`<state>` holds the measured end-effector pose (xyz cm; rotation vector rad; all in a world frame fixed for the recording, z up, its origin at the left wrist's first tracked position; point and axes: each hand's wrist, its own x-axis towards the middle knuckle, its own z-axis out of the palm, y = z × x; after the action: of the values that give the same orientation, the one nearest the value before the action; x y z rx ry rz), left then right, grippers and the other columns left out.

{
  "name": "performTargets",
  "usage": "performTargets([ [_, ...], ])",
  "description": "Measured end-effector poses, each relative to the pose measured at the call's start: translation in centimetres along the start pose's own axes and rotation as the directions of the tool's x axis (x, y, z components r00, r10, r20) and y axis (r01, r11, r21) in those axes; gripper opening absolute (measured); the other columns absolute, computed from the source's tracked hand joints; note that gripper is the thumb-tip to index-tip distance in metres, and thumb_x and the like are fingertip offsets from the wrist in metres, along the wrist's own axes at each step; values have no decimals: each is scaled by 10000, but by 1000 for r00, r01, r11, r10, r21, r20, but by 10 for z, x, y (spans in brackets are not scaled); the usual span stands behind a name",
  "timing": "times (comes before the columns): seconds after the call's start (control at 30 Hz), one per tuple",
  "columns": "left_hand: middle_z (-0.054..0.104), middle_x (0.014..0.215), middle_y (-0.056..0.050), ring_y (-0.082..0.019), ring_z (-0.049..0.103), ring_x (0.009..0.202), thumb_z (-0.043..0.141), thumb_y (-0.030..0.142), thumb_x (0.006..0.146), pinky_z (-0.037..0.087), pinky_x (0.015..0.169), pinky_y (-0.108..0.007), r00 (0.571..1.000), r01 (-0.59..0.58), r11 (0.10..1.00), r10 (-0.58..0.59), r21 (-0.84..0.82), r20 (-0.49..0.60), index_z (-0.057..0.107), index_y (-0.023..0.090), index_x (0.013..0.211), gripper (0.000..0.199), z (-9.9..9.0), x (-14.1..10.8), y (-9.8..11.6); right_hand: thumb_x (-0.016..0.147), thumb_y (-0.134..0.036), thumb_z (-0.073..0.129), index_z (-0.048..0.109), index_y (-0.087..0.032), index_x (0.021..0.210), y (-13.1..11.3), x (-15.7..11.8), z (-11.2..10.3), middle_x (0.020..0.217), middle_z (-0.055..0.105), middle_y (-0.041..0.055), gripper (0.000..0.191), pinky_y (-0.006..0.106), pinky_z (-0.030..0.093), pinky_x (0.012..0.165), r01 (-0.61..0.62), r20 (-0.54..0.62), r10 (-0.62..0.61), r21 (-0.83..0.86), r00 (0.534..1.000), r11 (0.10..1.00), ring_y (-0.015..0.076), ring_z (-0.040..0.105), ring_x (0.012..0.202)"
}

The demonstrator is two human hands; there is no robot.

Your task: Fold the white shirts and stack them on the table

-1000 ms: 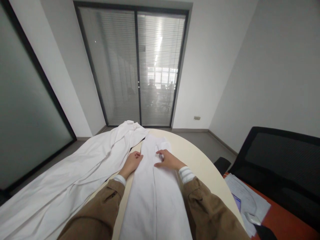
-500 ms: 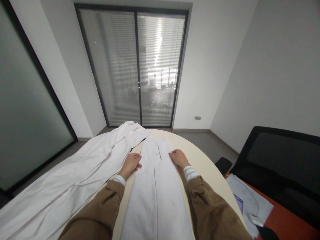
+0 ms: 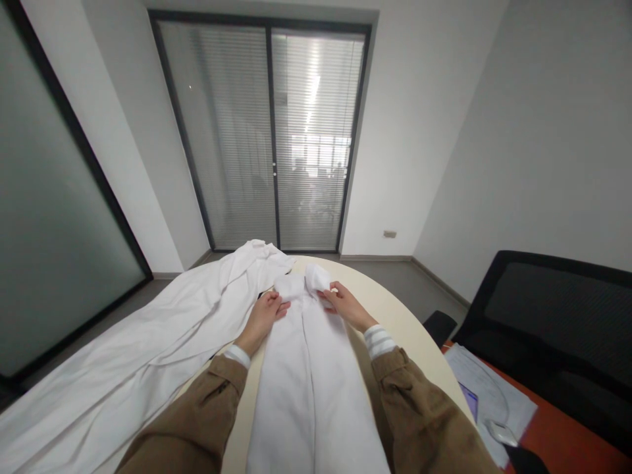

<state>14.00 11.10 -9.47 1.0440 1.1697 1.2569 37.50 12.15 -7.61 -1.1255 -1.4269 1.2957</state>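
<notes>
A long white garment [image 3: 309, 382] with a seam down its middle lies lengthwise on the round cream table [image 3: 395, 316]. Its far end is bunched up and partly folded over. My left hand [image 3: 266, 315] pinches the left edge near that end. On the opposite edge, my right hand [image 3: 343, 304] has its fingers closed on the raised, curled cloth. Another large white cloth [image 3: 172, 336] spreads in loose folds over the table's left side, beside my left arm.
At the right, a black mesh chair [image 3: 557, 329] has an orange seat [image 3: 567, 428] bearing papers [image 3: 521, 395], a phone [image 3: 469, 400] and a small white case [image 3: 502, 433]. Beyond the table is a glass door [image 3: 316, 145] with blinds.
The garment's far end has been lifted and bunched, hiding its buttoned opening. My right hand has moved left and slightly away; my left hand has shifted slightly right and away from me.
</notes>
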Motion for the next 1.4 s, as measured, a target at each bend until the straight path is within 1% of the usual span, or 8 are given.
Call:
performTargets([
  [0.2, 612, 1268, -130, -230, 649, 1148, 599, 360, 916, 520, 965, -361, 990, -77, 987, 93, -143, 108, 485, 196, 1026, 228, 3, -24, 19, 813, -608, 608, 471, -245, 962, -11, -18, -2, 957, 613, 5, 416, 369, 505, 920, 148, 96, -142, -64, 985, 987, 196, 585, 1013],
  [0.33, 572, 1359, -119, -236, 620, 1195, 568, 372, 932, 506, 981, -388, 971, -32, 979, 78, -199, 225, 442, 232, 1074, 235, 0, -49, 35, 834, -568, 616, 540, -226, 1044, -21, -43, -6, 1066, 637, 39, 408, 385, 460, 973, 233, 134, -224, -56, 965, 971, 225, 563, 1091],
  [0.5, 566, 1385, -117, -276, 618, 1195, 605, 394, 905, 517, 958, -425, 943, 57, 983, 5, -174, 332, 468, 241, 1082, 271, -13, -78, 44, 766, -459, 748, 632, -184, 1130, -34, -76, -27, 1242, 631, 102, 471, 440, 441, 1028, 90, 363, -112, 75, 925, 993, 260, 557, 1195],
  [0.73, 646, 1244, -166, -308, 598, 1193, 743, 319, 785, 471, 1010, -454, 834, 205, 965, -83, -166, 546, 619, 157, 1059, 341, -47, -111, 24, 604, -319, 885, 732, -132, 956, -31, -99, -53, 915, 747, 63, 427, 408, 546, 918, -183, 693, 96, 53, 714, 982, 204, 703, 876],
  [0.93, 714, 1002, -147, -282, 664, 998, 714, 442, 796, 527, 886, -404, 831, 224, 974, -178, -24, 526, 692, 131, 938, 343, -57, -120, 13, 671, -554, 809, 724, -76, 938, -15, -101, -59, 902, 753, 129, 555, 339, 606, 776, -349, 761, 328, -143, 559, 926, 222, 726, 855],
  [1.07, 722, 963, -116, -257, 682, 924, 706, 473, 799, 534, 843, -392, 815, 255, 967, -227, 21, 533, 688, 157, 1023, 387, -57, -119, 11, 704, -693, 707, 655, -124, 1015, -4, -98, -59, 778, 743, 83, 651, 263, 594, 541, -406, 643, 428, -193, 635, 893, 182, 718, 651],
  [1.2, 724, 1036, -110, -245, 674, 973, 658, 505, 842, 514, 887, -386, 769, 254, 965, -246, 70, 591, 664, 193, 1158, 443, -56, -121, 11, 712, -709, 687, 578, -168, 1153, -3, -96, -56, 809, 736, 59, 706, 222, 559, 492, -387, 569, 436, -213, 698, 897, 156, 699, 601],
  [1.4, 683, 1213, -126, -287, 586, 1189, 715, 505, 793, 401, 1063, -409, 738, -52, 986, -69, 158, 671, 644, 181, 1232, 551, -49, -117, 9, 714, -548, 769, 593, -176, 1204, 3, -91, -51, 1051, 719, 80, 640, 231, 551, 593, -268, 518, 351, -230, 780, 936, 162, 694, 756],
])
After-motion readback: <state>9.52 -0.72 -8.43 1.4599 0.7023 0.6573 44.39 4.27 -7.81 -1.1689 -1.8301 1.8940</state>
